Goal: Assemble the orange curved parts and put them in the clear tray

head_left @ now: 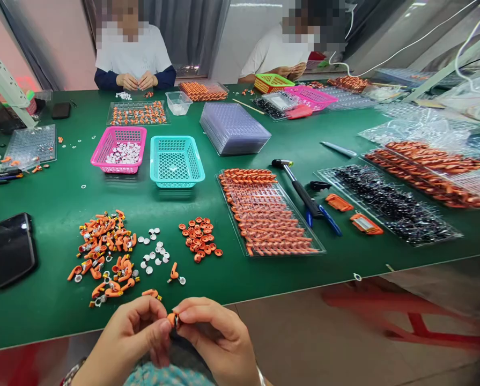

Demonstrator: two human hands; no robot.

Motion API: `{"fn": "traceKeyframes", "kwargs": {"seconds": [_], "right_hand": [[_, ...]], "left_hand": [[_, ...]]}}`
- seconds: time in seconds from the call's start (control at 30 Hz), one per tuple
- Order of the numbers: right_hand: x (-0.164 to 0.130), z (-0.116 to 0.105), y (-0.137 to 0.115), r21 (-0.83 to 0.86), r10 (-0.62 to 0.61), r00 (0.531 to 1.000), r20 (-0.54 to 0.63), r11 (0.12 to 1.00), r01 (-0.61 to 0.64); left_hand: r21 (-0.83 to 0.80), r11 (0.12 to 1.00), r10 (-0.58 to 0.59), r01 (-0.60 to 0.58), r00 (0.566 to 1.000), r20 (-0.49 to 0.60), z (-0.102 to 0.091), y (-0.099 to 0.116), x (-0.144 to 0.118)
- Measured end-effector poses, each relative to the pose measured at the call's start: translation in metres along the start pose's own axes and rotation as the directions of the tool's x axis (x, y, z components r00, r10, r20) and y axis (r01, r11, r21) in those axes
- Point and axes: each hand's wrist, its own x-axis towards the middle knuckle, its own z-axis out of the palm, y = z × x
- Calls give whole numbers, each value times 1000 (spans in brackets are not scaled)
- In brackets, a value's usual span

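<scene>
Nearest the camera, the left hand (133, 335) and the right hand (218, 335) meet just below the near edge of the green counter (54, 203), both closed in a fingertip pinch on one small orange piece (172, 320) with a bit of metal showing at its end. The piece sits between the two thumbs, off the counter and above the lap. The step in hand looks like fitting a small part onto or into the orange piece; the next move would seem to call for a steady press or twist between the fingertips, with the piece kept square. Both wrists are bent inward, fingers curled, knuckles toward the counter. Just beyond lie a heap of orange pieces (103, 252), scattered white discs (155, 252), a cluster of orange rings (199, 238) and a filled tray (270, 214); a phone (12, 249) rests at the left.
</scene>
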Motion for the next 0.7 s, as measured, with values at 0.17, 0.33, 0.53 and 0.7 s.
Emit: {"fn": "traceKeyframes", "kwargs": {"seconds": [0.17, 0.33, 0.53, 0.7], "right_hand": [[-1, 1, 2, -2, 3, 1000, 4, 1000, -3], [0, 1, 0, -68, -21, 1000, 4, 997, 21], [-2, 1, -3, -115, -75, 997, 9, 990, 76], [-5, 1, -5, -134, -99, 995, 25, 986, 101]], "left_hand": [[234, 972, -15, 4, 999, 44, 6, 8, -7], [449, 889, 91, -92, 996, 25, 10, 12, -13], [625, 741, 279, -247, 959, 48, 15, 14, -15], [726, 598, 379, -339, 918, 117, 13, 12, -14]]}}
